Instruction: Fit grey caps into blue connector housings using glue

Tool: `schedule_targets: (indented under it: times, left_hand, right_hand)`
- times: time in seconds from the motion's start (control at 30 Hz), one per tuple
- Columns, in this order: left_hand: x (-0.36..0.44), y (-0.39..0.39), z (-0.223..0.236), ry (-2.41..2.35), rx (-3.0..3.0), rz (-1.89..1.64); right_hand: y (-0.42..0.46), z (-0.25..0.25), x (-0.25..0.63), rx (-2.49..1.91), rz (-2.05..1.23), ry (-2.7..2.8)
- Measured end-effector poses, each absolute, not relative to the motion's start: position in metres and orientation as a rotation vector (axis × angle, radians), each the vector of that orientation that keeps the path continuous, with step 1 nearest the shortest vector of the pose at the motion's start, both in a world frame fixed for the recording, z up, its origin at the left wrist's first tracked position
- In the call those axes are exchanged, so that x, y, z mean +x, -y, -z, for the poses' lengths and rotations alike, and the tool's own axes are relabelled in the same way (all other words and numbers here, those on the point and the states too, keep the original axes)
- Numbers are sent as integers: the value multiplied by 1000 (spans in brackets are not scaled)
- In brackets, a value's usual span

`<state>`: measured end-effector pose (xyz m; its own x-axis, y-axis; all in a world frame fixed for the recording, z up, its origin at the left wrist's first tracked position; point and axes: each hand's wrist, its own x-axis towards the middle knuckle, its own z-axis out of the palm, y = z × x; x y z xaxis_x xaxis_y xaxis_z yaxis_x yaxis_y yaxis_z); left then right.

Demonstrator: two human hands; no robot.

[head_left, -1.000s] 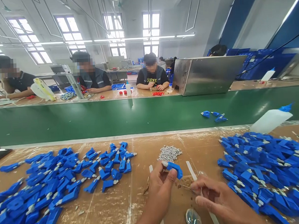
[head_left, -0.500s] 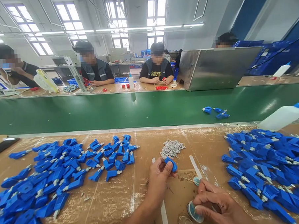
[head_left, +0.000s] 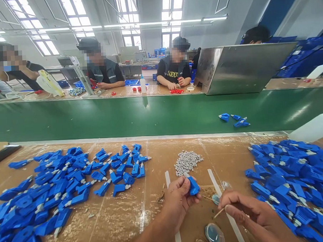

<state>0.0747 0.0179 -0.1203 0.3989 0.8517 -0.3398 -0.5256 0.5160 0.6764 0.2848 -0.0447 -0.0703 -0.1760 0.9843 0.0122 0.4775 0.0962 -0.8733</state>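
My left hand [head_left: 178, 200] is shut on a blue plastic connector housing [head_left: 193, 186], pinching it between thumb and fingers. My right hand [head_left: 251, 210] holds a thin wooden stick [head_left: 219, 213] in its fingertips, a little to the right of the housing and apart from it. Below the stick sits a small round glass dish [head_left: 214, 234] with bluish contents. A small blue-tinted lid or dish [head_left: 215, 199] lies just above the stick. A heap of small grey pieces [head_left: 187, 162] lies ahead of my left hand. Large spreads of blue housings lie to either side [head_left: 59, 186] [head_left: 290, 186].
A green conveyor belt [head_left: 150, 116] runs across beyond the cardboard-covered bench [head_left: 154, 207], carrying several blue parts [head_left: 234, 119]. A white squeeze bottle [head_left: 313, 128] lies at the bench's far right. Co-workers sit across the belt, beside a steel panel [head_left: 245, 69].
My right hand has lifted off the round dish and moved up and right, with the stick showing in its fingers. My left hand has shifted slightly right, still holding the housing.
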Motion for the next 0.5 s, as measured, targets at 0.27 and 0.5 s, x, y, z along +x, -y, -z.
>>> schedule_targets:
  times: [0.27,0.5]
  left_hand:
    - [80,-19,139,-578,459,-849]
    - [83,-20,144,-512,508,-812]
  right_hand:
    - [11,72,266,-1234,-565,1716]
    - [3,83,264,-1226,-422,1824]
